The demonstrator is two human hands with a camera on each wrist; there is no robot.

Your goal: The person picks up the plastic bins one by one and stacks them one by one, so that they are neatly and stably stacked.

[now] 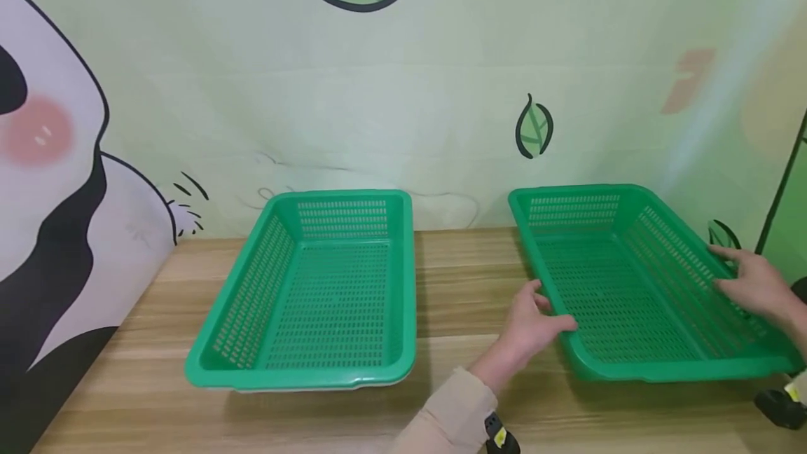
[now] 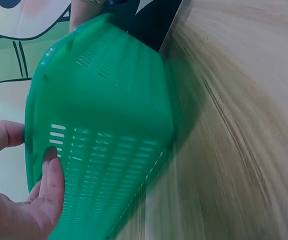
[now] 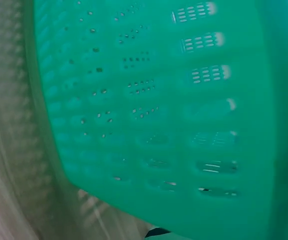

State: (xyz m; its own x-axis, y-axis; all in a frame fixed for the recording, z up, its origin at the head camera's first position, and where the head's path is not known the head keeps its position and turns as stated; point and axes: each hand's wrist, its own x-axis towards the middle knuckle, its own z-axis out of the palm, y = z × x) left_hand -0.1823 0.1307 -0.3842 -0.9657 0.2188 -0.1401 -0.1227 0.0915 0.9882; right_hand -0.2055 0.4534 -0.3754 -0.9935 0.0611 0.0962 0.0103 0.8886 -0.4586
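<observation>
A green plastic basket point(image 1: 630, 370) with slotted walls is at the right of the wooden table. My left hand point(image 1: 529, 324) grips its left rim, thumb over the top and fingers against the outer wall; the left wrist view shows that hand point(image 2: 31, 200) close by the slots. At the opposite rim, my right hand point(image 1: 753, 282) holds on, its thumb toward the inside. Only the slotted wall point(image 3: 148, 100) fills the right wrist view, and that hand is hidden there. Whether the whole base touches the table is hard to tell.
A similar green basket point(image 1: 403, 293) sits to the left, with a thin white edge under its front rim. Both stand on the wood-grain table point(image 1: 466, 279). Behind rises a pale green backdrop point(image 1: 441, 76) printed with leaves and a panda.
</observation>
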